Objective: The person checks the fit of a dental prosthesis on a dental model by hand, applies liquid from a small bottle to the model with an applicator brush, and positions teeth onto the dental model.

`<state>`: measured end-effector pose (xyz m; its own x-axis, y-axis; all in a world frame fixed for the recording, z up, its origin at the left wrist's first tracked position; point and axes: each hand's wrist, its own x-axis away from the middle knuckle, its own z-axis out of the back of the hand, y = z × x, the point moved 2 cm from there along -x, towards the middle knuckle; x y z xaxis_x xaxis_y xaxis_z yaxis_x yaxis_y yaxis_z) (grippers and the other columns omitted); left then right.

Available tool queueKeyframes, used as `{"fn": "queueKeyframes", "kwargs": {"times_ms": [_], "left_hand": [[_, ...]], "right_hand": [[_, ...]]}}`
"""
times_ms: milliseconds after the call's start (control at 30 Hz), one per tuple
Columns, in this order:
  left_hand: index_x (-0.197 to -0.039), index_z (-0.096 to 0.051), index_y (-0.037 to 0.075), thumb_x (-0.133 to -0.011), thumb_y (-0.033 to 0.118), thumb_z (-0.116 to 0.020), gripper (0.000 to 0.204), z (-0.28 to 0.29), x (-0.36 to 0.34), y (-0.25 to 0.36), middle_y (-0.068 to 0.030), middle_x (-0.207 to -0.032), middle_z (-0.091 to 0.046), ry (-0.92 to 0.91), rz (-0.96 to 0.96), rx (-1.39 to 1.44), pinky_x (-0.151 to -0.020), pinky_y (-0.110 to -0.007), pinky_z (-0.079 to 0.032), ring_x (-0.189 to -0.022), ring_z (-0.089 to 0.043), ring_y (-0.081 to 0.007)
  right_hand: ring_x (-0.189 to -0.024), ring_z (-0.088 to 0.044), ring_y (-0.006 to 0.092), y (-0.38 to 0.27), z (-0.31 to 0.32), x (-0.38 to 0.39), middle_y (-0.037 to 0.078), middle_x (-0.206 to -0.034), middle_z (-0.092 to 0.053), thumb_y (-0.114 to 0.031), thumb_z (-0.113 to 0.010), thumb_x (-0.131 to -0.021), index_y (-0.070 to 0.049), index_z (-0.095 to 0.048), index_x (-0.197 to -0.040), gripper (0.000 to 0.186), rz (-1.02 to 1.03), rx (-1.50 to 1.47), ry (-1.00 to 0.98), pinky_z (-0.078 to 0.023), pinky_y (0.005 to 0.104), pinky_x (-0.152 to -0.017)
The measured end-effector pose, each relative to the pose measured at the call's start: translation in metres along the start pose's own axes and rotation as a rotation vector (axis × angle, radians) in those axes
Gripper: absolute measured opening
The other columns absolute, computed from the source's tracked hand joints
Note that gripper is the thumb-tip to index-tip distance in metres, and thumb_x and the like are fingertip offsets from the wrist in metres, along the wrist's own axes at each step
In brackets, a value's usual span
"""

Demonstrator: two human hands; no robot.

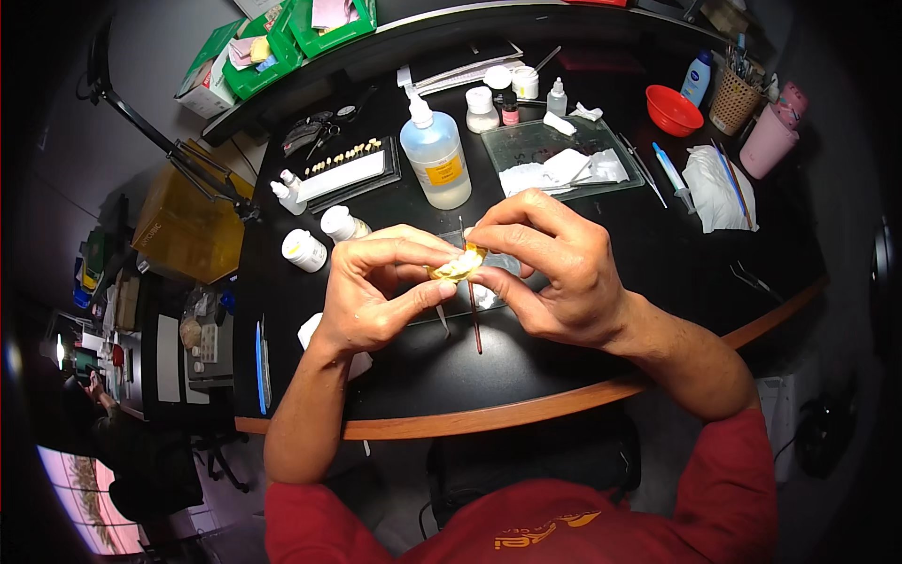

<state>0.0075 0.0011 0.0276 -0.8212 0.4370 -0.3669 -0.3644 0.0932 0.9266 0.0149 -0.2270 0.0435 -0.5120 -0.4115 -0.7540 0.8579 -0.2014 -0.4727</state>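
Over the middle of the black table, my left hand (381, 287) and my right hand (564, 268) pinch a small pale-yellow dental model (458, 267) between thumbs and fingers. Fingertips cover much of it, so its exact shape is partly hidden. Beneath the hands sits a small glass slab (512, 265) with whitish material on it. A thin brush with a red-brown handle (476, 324) passes under the model, pointing toward the table's front edge. Left of it shows a thin pale-tipped tool (443, 322), and white tissue (360, 365) lies partly behind my left wrist.
A large squeeze bottle (436, 155) stands behind the hands. White jars (304, 251) are on the left, near a tooth shade guide (343, 179). A glass plate (601, 141) holding tissues, a red bowl (674, 111), a syringe (673, 174) and tweezers (754, 281) are toward the right.
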Motion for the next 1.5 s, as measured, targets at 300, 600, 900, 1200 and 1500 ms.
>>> {"fn": "queueKeyframes", "kwargs": {"times_ms": [300, 600, 900, 1200, 1500], "left_hand": [[-0.111, -0.076, -0.007, -0.086, -0.014, -0.076, 0.025, 0.001, 0.000, 0.001, -0.0192, -0.115, -0.072, 0.011, 0.010, 0.007, -0.091, -0.030, -0.062, -0.103, -0.073, -0.0201], [-0.110, -0.076, -0.007, -0.087, -0.012, -0.076, 0.024, 0.000, 0.001, 0.002, -0.0179, -0.113, -0.072, 0.029, 0.016, -0.034, -0.088, -0.029, -0.062, -0.100, -0.073, -0.0184], [-0.109, -0.076, -0.007, -0.088, -0.008, -0.078, 0.021, -0.002, 0.001, 0.006, -0.0152, -0.109, -0.073, 0.066, 0.046, -0.078, -0.085, -0.028, -0.062, -0.095, -0.073, -0.0166], [-0.108, -0.076, -0.006, -0.088, -0.004, -0.079, 0.020, -0.004, 0.001, 0.006, -0.0136, -0.105, -0.073, 0.089, 0.064, -0.104, -0.081, -0.027, -0.062, -0.094, -0.073, -0.0157], [-0.098, -0.078, -0.003, -0.077, -0.007, -0.085, 0.022, -0.009, -0.004, 0.005, -0.0137, -0.100, -0.076, 0.186, -0.168, -0.373, -0.079, -0.030, -0.061, -0.091, -0.073, -0.0193]], "right_hand": [[-0.081, -0.070, 0.0251, 0.000, 0.000, 0.000, 0.012, -0.099, -0.066, -0.001, -0.083, -0.079, 0.000, -0.073, -0.107, 0.029, -0.002, -0.009, 0.000, -0.058, 0.0343, -0.070], [-0.081, -0.070, 0.0257, 0.004, -0.002, 0.003, 0.012, -0.099, -0.066, -0.005, -0.083, -0.082, 0.000, -0.073, -0.107, 0.027, -0.022, 0.007, -0.029, -0.057, 0.0352, -0.069], [-0.078, -0.071, 0.0224, 0.008, -0.004, 0.004, 0.013, -0.099, -0.069, -0.007, -0.083, -0.084, 0.001, -0.073, -0.108, 0.027, -0.035, 0.032, -0.050, -0.058, 0.0312, -0.063], [-0.079, -0.072, 0.0240, 0.008, -0.005, 0.005, 0.014, -0.098, -0.070, -0.007, -0.081, -0.085, 0.003, -0.073, -0.108, 0.026, -0.045, 0.025, -0.059, -0.058, 0.0318, -0.062], [-0.083, -0.073, 0.0289, 0.014, -0.008, 0.003, 0.015, -0.101, -0.069, -0.002, -0.080, -0.083, 0.002, -0.072, -0.108, 0.027, -0.091, -0.018, -0.011, -0.058, 0.0361, -0.070]]}}
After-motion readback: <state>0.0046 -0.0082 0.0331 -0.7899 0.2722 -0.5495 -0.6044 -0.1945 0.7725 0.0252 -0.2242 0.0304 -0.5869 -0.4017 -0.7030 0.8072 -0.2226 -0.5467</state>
